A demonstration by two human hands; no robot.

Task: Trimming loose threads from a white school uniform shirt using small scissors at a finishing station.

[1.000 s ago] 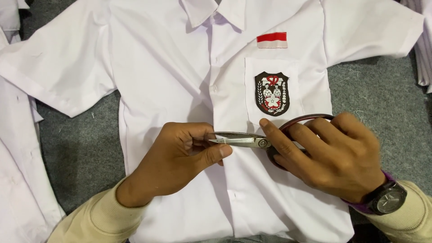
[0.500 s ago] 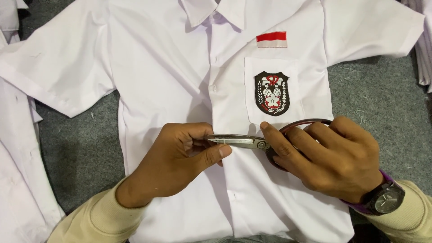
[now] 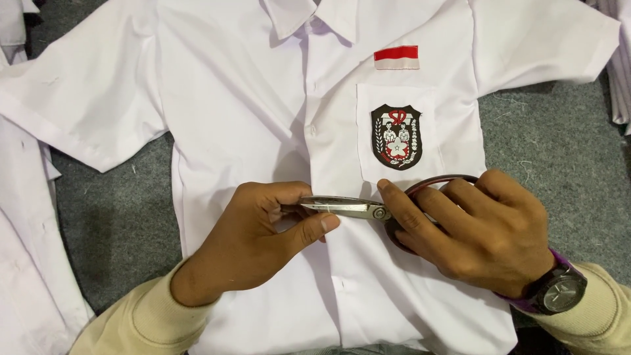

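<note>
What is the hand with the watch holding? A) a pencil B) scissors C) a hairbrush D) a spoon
B: the right hand, the one with the wristwatch, has its fingers through the dark handle loops of the scissors, whose metal blades point toward the left hand over the white shirt.

Shirt (image 3: 250, 112) flat on mat (image 3: 559, 151); scissors (image 3: 358, 209) on shirt placket, below pocket (image 3: 397, 135).

A garment workshop, by the look of it — a white uniform shirt (image 3: 263, 131) spread on grey felt-like table covering (image 3: 559, 151), more white garments (image 3: 26, 263) lying alongside, loose thread scraps on the cloth.
</note>
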